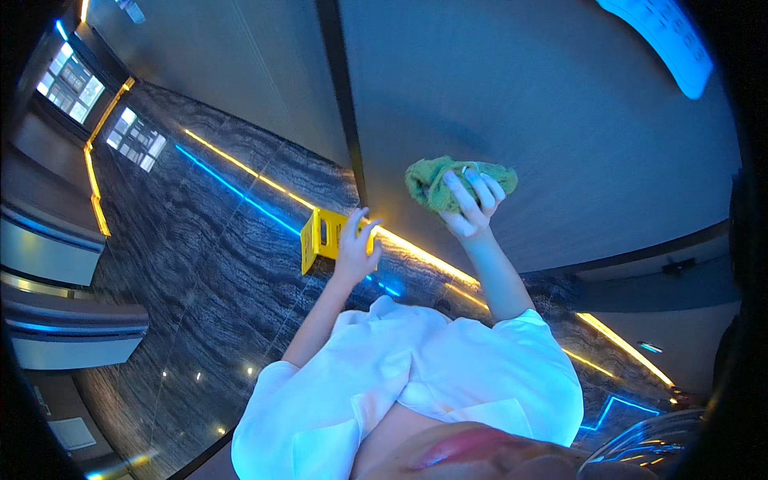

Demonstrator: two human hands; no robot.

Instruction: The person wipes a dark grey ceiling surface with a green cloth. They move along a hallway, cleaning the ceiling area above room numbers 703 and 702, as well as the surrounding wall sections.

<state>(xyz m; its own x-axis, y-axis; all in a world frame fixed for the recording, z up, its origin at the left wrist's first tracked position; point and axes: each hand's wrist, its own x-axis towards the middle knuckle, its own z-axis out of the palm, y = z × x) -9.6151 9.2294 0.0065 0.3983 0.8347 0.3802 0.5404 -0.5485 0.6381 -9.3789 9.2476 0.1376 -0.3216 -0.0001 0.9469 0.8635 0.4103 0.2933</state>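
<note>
My right hand (473,207) grips a bunched green cloth (435,183), its fingers spread over the near side. The cloth is in front of a large grey wall panel (540,108); whether it touches the panel I cannot tell. Lower and to the left, my left hand (358,249) holds nothing, with its fingers apart and slightly bent. Behind that hand in the view, a yellow folding floor sign (324,234) bearing writing stands on the dark veined floor (222,282). The hand hides part of the sign.
A dark vertical strip (342,90) divides the wall panels. A yellow light strip (420,252) follows the wall's base. A lit white-blue panel (666,45) bearing writing is at upper right. Two counter-like blocks (78,348) stand at left. A window (71,83) is at the far left.
</note>
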